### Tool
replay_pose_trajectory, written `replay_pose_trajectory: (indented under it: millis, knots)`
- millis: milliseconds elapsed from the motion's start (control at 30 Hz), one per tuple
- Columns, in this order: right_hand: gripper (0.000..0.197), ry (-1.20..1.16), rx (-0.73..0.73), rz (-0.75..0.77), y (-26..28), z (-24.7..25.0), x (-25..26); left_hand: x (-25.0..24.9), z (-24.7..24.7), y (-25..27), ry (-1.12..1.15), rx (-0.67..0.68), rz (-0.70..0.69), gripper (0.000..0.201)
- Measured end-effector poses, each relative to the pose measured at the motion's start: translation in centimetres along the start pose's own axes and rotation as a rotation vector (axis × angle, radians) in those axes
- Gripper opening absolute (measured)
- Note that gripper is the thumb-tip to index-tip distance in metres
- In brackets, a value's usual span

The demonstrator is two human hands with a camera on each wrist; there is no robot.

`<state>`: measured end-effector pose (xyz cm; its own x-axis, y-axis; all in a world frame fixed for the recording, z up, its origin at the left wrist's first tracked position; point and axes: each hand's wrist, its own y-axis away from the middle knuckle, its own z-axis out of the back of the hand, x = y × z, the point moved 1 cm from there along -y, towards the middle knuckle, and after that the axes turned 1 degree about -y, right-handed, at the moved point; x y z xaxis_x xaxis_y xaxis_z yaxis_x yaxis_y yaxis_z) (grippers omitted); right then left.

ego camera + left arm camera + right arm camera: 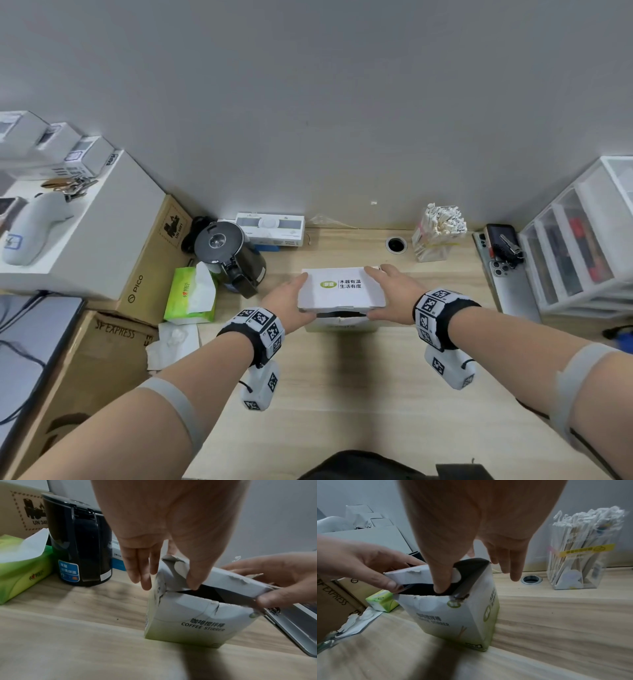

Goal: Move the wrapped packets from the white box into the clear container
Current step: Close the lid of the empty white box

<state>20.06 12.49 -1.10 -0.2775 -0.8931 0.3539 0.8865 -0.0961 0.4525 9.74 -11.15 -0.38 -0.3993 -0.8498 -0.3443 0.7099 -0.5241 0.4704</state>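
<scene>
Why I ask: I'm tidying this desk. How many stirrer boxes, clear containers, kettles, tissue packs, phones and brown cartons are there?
white stirrer box: 1
clear container: 1
kettle: 1
tissue pack: 1
phones: 2
brown cartons: 2
Total: 8

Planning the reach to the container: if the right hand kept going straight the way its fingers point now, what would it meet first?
Probably the back wall. The right hand points along the white box lid; the clear container stands off to its right, though depth is hard to judge.
</scene>
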Motion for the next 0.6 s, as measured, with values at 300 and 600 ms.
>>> replay_pose_trajectory:
  millis: [300, 600]
  knots:
    - [0.099, -0.039, 0.015, -0.020, -0.32, -0.62, -0.07, -0.40, -0.37, 0.01, -0.086, 0.055, 0.057, 0.094]
    - [0.097, -0.080, -0.002, -0.050, -0.94, -0.56, -0.06, -0.88, -0.43, -0.42, -0.046, 0.121, 0.051, 0.094]
